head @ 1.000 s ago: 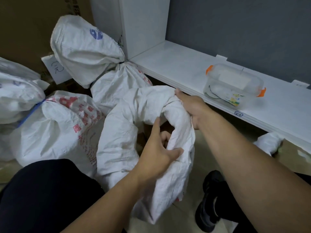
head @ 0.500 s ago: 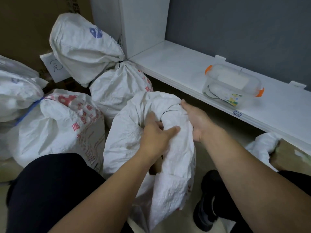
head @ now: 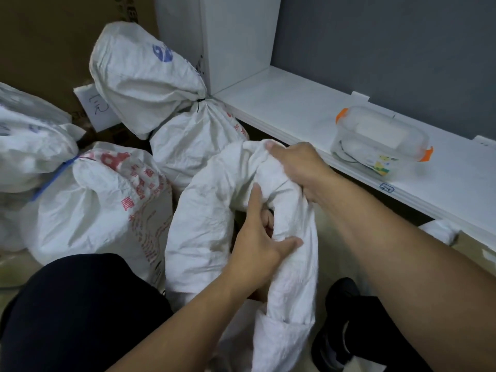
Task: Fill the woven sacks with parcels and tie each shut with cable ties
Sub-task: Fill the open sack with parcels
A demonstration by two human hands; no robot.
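Gripping the open sack [head: 214, 210] rim, both hands clench cloth: left hand [head: 257, 242] near, right hand [head: 298, 167] far (arms outstretched).

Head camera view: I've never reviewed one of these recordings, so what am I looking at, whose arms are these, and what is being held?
There is no machine here. A person wears one wide-angle camera on the head, looking forward and down, so the two bare arms entering from below are the wearer's own. The left hand and the right hand both grip the rolled rim of an open white woven sack standing between the knees. It is not yet tied. Behind it stand two sacks already closed: one cinched with a black cable tie, another with a blue tie. On the white shelf to the right sits a clear plastic box with orange clips; its contents are too blurred to name.
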